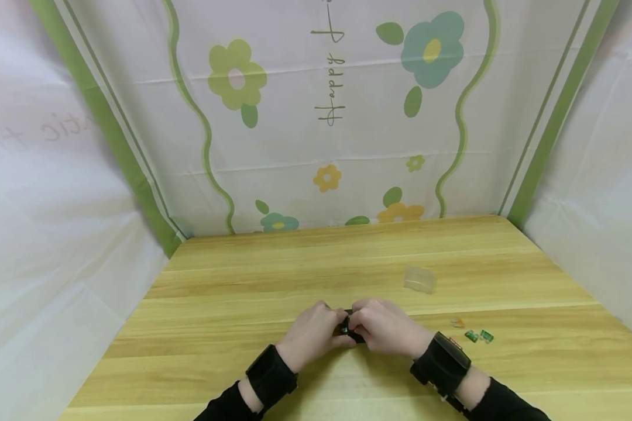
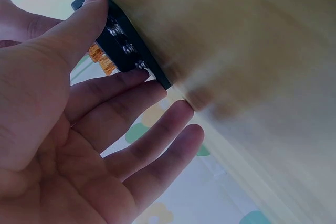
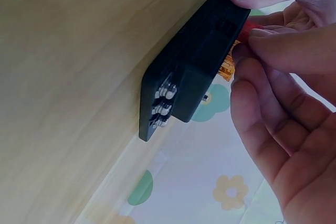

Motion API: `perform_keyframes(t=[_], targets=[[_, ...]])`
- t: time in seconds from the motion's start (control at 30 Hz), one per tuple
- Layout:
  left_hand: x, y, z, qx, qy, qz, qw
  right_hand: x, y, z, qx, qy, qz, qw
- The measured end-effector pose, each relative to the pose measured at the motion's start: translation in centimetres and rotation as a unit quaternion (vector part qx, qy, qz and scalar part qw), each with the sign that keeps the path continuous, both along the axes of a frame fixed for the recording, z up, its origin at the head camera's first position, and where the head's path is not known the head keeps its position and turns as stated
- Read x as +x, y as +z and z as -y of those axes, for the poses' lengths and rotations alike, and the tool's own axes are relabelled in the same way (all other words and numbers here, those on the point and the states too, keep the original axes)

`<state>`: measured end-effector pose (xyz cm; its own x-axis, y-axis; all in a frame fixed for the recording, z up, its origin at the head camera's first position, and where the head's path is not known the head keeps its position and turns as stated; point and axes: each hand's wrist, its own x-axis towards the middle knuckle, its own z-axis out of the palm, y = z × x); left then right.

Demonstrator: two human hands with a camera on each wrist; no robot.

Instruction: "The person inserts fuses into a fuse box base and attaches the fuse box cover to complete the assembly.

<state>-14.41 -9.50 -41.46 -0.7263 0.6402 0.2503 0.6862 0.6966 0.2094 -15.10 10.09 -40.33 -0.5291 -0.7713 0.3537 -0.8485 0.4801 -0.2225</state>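
Observation:
A small black plastic housing (image 3: 197, 59) stands on the wooden table between both hands. Shiny metal contacts (image 3: 164, 102) line one end of it, and a translucent orange part (image 3: 227, 69) shows behind it. My left hand (image 1: 313, 330) grips the housing, thumb at one end and index and middle fingertips at the other; the remaining fingers stretch out. Between thumb and fingers, my right hand (image 1: 387, 327) pinches a small red piece (image 3: 248, 29) at the housing's side. The fingers cover most of that piece, so I cannot tell its kind.
A clear plastic box or lid (image 1: 419, 280) lies farther back, right of centre. Right of my right hand are small green pieces (image 1: 471, 335) and a clear-orange piece (image 1: 457, 322). Flower-printed cloth (image 1: 295, 128) hangs behind the table, with white cloth along both sides.

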Motion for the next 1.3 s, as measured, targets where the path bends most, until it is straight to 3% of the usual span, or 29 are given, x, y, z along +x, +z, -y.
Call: perform_keyframes(t=[1.3], targets=[[0.15,0.04,-0.03,0.016,-0.014,-0.012,0.9997,0.23,0.04,0.28,0.005,0.0,-0.007,1.0]])
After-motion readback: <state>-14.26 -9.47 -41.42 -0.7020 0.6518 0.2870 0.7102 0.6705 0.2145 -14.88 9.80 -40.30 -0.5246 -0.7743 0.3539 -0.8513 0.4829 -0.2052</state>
